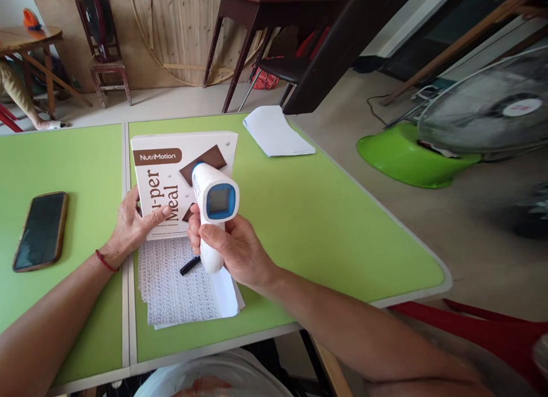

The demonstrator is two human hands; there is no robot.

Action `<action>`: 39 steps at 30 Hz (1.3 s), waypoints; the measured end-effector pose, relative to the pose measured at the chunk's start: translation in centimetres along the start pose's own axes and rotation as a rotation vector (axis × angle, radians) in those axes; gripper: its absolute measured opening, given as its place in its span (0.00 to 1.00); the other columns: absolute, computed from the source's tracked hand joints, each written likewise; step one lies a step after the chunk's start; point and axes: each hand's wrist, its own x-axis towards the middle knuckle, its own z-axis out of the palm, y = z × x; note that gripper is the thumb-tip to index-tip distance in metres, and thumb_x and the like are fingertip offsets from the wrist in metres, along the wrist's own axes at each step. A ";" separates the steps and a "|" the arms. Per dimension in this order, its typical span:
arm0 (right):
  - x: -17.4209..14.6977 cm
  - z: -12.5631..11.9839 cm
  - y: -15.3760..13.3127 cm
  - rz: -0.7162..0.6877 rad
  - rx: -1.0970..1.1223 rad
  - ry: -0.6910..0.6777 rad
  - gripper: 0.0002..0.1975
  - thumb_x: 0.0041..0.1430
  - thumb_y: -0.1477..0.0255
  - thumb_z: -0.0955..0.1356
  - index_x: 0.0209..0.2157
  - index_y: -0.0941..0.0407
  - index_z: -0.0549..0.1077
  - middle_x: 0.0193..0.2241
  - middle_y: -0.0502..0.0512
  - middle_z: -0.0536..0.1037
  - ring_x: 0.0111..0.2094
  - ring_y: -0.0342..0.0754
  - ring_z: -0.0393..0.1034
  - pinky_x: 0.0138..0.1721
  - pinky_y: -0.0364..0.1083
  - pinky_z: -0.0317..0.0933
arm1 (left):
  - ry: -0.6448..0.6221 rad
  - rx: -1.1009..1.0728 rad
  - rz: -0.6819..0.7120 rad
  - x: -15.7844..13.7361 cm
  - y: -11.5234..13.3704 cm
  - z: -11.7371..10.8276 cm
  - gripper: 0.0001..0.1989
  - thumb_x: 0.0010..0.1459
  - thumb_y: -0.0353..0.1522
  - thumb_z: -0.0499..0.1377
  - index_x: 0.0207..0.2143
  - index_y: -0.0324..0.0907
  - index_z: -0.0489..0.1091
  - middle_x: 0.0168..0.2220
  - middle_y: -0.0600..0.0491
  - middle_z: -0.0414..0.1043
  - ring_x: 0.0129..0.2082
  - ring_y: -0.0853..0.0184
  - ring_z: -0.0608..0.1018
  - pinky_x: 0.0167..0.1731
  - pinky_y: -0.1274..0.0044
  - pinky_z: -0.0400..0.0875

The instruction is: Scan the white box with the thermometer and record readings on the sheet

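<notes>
My right hand (pixel 233 243) is wrapped round the grip of a white infrared thermometer (pixel 209 183) with a blue-rimmed screen facing me. Its nose points away, over a white NutriMotion box (pixel 148 183) with brown print. My left hand (pixel 139 221) grips the box's lower left side, thumb on its front face. The thermometer hides part of that face, so I cannot tell whether they touch. Below the box lie sheets of paper (pixel 180 294) covered in rows of writing. A black pen (pixel 190 265) rests on them, partly hidden behind the thermometer and my right hand.
A phone (pixel 41 231) lies to the left on the green table (pixel 342 237). White sheets (pixel 276 131) are at its far edge. A floor fan (pixel 492 103) and green stool (pixel 398 157) stand to the right. Behind are a chair (pixel 109 74) and a dark desk (pixel 257 11).
</notes>
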 end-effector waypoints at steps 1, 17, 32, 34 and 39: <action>0.0 0.0 0.0 -0.003 -0.003 -0.002 0.13 0.56 0.64 0.69 0.41 0.53 0.68 0.25 0.47 0.69 0.24 0.41 0.63 0.26 0.45 0.59 | 0.005 0.047 -0.001 0.0 0.0 -0.1 0.24 0.51 0.50 0.63 0.41 0.41 0.68 0.37 0.48 0.73 0.35 0.56 0.74 0.34 0.64 0.70; 0.2 -0.1 -0.2 -0.033 -0.089 0.007 0.15 0.54 0.61 0.70 0.41 0.53 0.68 0.24 0.46 0.68 0.24 0.41 0.62 0.27 0.46 0.59 | -0.098 -0.066 0.021 0.4 -1.3 -1.0 0.28 0.46 0.47 0.67 0.44 0.39 0.66 0.40 0.44 0.71 0.38 0.54 0.74 0.34 0.62 0.72; 2.5 -10.4 -3.0 -0.109 -1.237 0.121 0.27 0.48 0.69 0.72 0.52 0.56 0.70 0.47 0.59 0.76 0.47 0.57 0.71 0.49 0.56 0.67 | 0.186 -0.061 0.091 1.7 -3.1 -1.9 0.30 0.50 0.44 0.66 0.51 0.39 0.62 0.46 0.45 0.70 0.45 0.53 0.73 0.44 0.60 0.70; 2.9 -10.5 -1.9 -0.077 -1.338 0.112 0.28 0.47 0.71 0.71 0.53 0.57 0.70 0.46 0.61 0.77 0.46 0.58 0.72 0.48 0.57 0.67 | 0.183 -0.041 0.096 1.7 -3.2 -1.9 0.32 0.50 0.45 0.66 0.52 0.40 0.61 0.47 0.45 0.69 0.46 0.53 0.73 0.45 0.60 0.70; 3.4 -10.6 0.0 -0.128 -1.422 0.169 0.25 0.45 0.74 0.72 0.49 0.58 0.72 0.40 0.60 0.79 0.40 0.57 0.74 0.44 0.57 0.68 | 0.135 -0.013 0.121 1.7 -2.9 -1.9 0.30 0.52 0.45 0.65 0.52 0.41 0.61 0.48 0.46 0.69 0.47 0.54 0.72 0.47 0.60 0.69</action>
